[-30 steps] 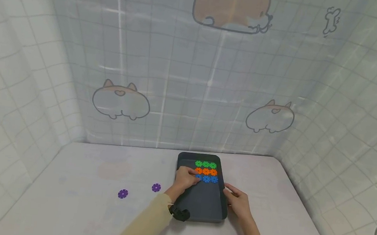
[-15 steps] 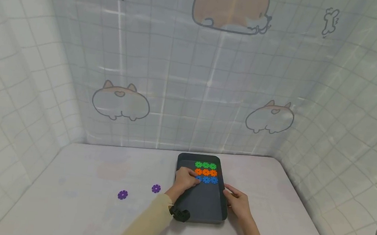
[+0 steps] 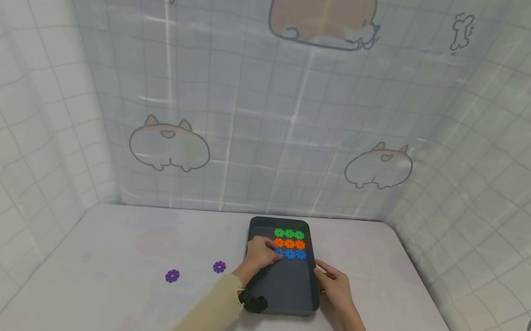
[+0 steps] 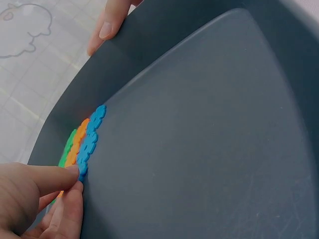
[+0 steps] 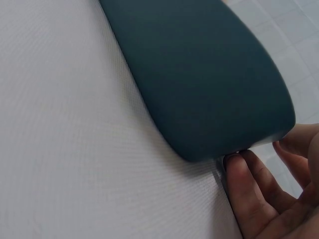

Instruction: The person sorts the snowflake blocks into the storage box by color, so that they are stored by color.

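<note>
Blue flower-shaped disc (image 3: pixel 278 252), head view: the piece lies inside the dark rectangular tray (image 3: pixel 282 293), at the left end of a row completed by two further blue discs (image 3: pixel 290 254). A row of three orange discs (image 3: pixel 289 243) and a row of three green discs (image 3: pixel 289 234) lie beyond it. The left hand (image 3: pixel 260 253) is at the piece, its fingers drawn in to a narrow gap. The right hand (image 3: pixel 335 288) is at the tray's right wall. Two purple discs, one nearer the tray (image 3: pixel 219 267) and one farther left (image 3: pixel 172 276), lie apart from each other on the table (image 3: pixel 121 307).

Compared with the preceding second, the layout is unchanged: both hands keep their positions relative to the tray, and no disc changes place. The scene sits slightly lower in view, which suggests a small head movement. The pause is judged to be a seating or alignment adjustment of the blue row; both purple discs remain outside the tray.

Left wrist view: the left hand's fingertips pinch the end blue disc. The neighbouring blue discs continue the line toward the opposite wall, close beside the orange row. Fingertips of the right hand show at that wall's rim.

Right wrist view: the right hand's bent fingers meet the tray's edge. Whether they grip it or only steady it cannot be told.
</note>
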`<act>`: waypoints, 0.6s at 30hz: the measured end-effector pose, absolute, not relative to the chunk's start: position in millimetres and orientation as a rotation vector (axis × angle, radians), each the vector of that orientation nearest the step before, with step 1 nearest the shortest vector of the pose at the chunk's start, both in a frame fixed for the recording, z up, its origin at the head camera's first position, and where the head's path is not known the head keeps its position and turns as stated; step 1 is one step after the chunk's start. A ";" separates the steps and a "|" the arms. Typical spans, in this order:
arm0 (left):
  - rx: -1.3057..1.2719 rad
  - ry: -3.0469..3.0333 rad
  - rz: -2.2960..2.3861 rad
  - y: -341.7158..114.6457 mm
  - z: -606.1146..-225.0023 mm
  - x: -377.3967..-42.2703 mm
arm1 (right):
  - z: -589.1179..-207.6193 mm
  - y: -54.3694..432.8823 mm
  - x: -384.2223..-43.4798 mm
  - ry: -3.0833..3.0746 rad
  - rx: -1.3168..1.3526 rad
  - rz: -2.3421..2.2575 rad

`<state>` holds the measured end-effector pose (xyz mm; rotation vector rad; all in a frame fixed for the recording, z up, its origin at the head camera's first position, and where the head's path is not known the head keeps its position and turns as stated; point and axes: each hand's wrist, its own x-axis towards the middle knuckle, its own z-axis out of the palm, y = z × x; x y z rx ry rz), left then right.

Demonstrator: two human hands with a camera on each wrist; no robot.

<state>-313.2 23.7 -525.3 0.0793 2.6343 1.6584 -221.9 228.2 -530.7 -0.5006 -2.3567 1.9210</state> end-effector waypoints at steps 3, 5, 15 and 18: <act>0.095 2.650 1.662 23.5 -526.0 -313.1 | -530.5 228.1 -222.3 -2.363 -0.505 1.920; 0.102 2.659 1.662 23.6 -525.7 -312.6 | -530.3 228.3 -222.1 -2.369 -0.507 1.916; 0.151 2.687 1.582 23.6 -524.3 -311.9 | -532.1 230.1 -222.0 -2.383 -0.504 1.912; 0.141 2.708 1.560 23.4 -524.7 -311.5 | -533.0 229.8 -222.1 -2.386 -0.501 1.910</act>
